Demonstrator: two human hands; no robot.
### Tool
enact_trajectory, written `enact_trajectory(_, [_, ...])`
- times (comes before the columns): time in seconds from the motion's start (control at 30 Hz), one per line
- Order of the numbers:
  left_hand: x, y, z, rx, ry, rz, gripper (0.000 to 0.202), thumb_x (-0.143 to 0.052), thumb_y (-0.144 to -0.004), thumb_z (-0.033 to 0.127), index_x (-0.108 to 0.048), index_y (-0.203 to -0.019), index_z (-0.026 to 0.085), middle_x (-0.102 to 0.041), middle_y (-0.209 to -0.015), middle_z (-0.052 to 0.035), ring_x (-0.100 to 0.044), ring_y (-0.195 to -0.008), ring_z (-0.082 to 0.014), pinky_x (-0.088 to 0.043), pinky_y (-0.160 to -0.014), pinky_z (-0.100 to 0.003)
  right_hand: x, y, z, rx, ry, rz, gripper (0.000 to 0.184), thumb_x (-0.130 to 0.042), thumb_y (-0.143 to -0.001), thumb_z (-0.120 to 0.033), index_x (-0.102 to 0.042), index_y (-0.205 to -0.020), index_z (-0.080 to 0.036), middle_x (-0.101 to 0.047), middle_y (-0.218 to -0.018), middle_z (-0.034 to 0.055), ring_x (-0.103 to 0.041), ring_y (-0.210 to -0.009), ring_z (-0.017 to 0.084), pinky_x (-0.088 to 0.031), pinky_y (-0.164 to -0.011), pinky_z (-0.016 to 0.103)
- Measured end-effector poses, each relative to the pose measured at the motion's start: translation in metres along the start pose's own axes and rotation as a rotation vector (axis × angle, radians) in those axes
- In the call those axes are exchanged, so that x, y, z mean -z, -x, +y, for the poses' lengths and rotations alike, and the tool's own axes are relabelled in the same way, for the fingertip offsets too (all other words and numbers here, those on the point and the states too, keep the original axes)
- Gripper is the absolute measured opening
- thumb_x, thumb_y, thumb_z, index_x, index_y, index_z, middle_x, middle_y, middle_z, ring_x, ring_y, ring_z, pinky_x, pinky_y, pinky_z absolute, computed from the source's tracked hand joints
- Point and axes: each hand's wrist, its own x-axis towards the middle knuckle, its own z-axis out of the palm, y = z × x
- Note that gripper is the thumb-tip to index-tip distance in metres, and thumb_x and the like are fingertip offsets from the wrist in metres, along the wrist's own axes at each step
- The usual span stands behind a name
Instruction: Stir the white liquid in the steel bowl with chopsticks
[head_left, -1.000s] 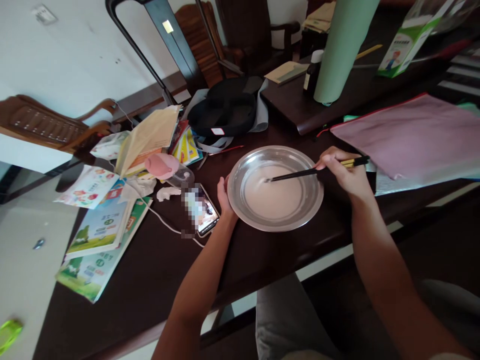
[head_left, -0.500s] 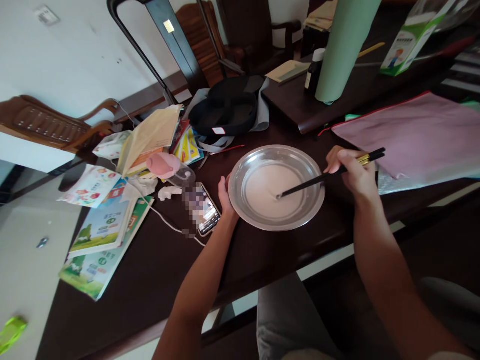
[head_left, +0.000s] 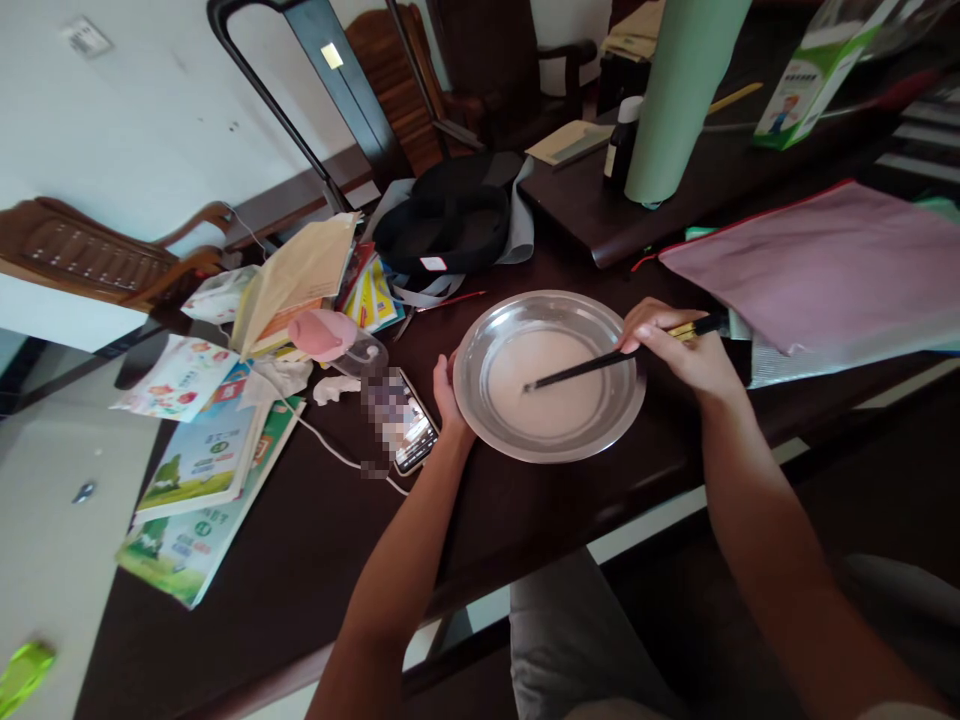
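Note:
A round metal bowl point(head_left: 474, 405) stands on the dark table, holding a pale, milky liquid point(head_left: 551, 400). My left hand point(head_left: 448, 395) grips the bowl's left side, the thumb near the rim and the other fingers hidden behind the wall. Black chopsticks point(head_left: 581, 372) with gold bands are held in my right hand point(head_left: 671, 345), fingers closed around their upper part. Their tips dip into the liquid left of the bowl's middle. A phone point(head_left: 409, 425) with a lit screen lies just left of my left hand, a white cable running by it.
Books point(head_left: 199, 460), a tissue pack point(head_left: 180, 375) and a pink-topped clear container point(head_left: 326, 335) lie to the left. Behind the bowl is a black case point(head_left: 442, 230). A pink zip pouch point(head_left: 817, 265) lies right; a green cylinder point(head_left: 682, 110) and dark bottle point(head_left: 621, 150) stand at the back.
My right hand has moved left toward the bowl, and the chopstick tips have shifted left through the liquid. My left hand keeps its place on the bowl.

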Motion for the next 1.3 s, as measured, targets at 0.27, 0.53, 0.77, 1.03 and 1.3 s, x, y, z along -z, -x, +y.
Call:
enact_trajectory(0.27, [-0.0011, 0.0004, -0.0012, -0.018, 0.018, 0.010, 0.028, -0.069, -0.084, 0.049, -0.075, -0.081, 0.021, -0.076, -0.076, -0.0023, -0.076, -0.094, -0.0276, -0.057, -0.088, -0.038, 0.0007, -0.0002, 0.0005, -0.020, -0.077, 0.138, 0.043, -0.069, -0.092, -0.050, -0.073, -0.058, -0.024, -0.066, -0.062, 0.0044, -0.058, -0.068, 0.020, -0.044, -0.071, 0.037])
enact_trajectory(0.53, [0.0008, -0.0002, -0.0013, -0.005, 0.011, -0.025, 0.031, -0.071, -0.081, 0.052, -0.076, -0.084, 0.022, -0.077, -0.077, -0.0022, -0.076, -0.095, -0.0286, -0.058, -0.088, -0.038, 0.0006, -0.0006, 0.0006, -0.035, -0.006, 0.300, 0.048, -0.068, -0.091, -0.055, -0.069, -0.055, -0.023, -0.062, -0.061, 0.0029, -0.059, -0.064, 0.019, -0.045, -0.070, 0.037])
enact_trajectory(0.77, [0.0040, -0.0018, -0.0014, 0.002, 0.000, -0.020, 0.030, -0.070, -0.083, 0.052, -0.076, -0.084, 0.023, -0.077, -0.076, -0.0032, -0.076, -0.094, -0.0289, -0.057, -0.088, -0.039, -0.0006, -0.0013, -0.0029, -0.093, 0.021, 0.087, 0.037, -0.073, -0.089, -0.053, -0.077, -0.068, -0.023, -0.069, -0.073, 0.0035, -0.064, -0.075, 0.019, -0.046, -0.075, 0.035])
enact_trajectory(1.03, [0.0026, -0.0044, -0.0012, -0.041, -0.016, 0.079, 0.019, -0.070, -0.081, 0.040, -0.073, -0.079, 0.022, -0.075, -0.076, 0.0014, -0.074, -0.081, -0.0193, -0.055, -0.088, -0.031, 0.0003, -0.0006, -0.0036, -0.100, -0.019, 0.048, 0.039, -0.071, -0.089, -0.053, -0.075, -0.063, -0.025, -0.068, -0.068, 0.0040, -0.063, -0.071, 0.021, -0.047, -0.073, 0.037])
enact_trajectory(1.3, [-0.0049, -0.0014, -0.0001, -0.074, -0.012, 0.128, 0.015, -0.065, -0.078, 0.030, -0.069, -0.067, 0.021, -0.073, -0.070, 0.0008, -0.069, -0.074, -0.0177, -0.053, -0.079, -0.028, 0.0020, 0.0001, 0.0018, -0.035, -0.058, 0.209, 0.045, -0.067, -0.093, -0.050, -0.071, -0.057, -0.023, -0.063, -0.062, 0.0027, -0.058, -0.064, 0.018, -0.043, -0.069, 0.035])
